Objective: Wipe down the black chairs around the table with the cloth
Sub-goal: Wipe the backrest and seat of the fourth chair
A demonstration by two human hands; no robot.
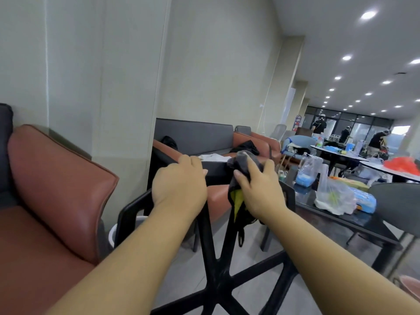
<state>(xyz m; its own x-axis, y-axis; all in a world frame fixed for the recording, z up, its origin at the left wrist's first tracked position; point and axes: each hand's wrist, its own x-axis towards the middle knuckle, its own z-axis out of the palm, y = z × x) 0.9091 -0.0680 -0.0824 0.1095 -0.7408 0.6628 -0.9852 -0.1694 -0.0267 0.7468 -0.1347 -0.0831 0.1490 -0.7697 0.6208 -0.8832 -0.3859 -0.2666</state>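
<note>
A black plastic chair (216,258) with a crossed open back fills the lower middle of the head view. My left hand (181,185) grips the chair's top rail at its left part. My right hand (259,189) holds a dark grey cloth (241,164) with a yellow-green side against the same rail, just right of the left hand. Part of the cloth hangs down behind the chair's back.
A brown leather sofa (52,189) stands close on the left. A black table (336,221) with plastic bags (331,196) is on the right, a grey chair back (395,201) beside it. A white bin (113,233) sits below the chair. People work at far tables.
</note>
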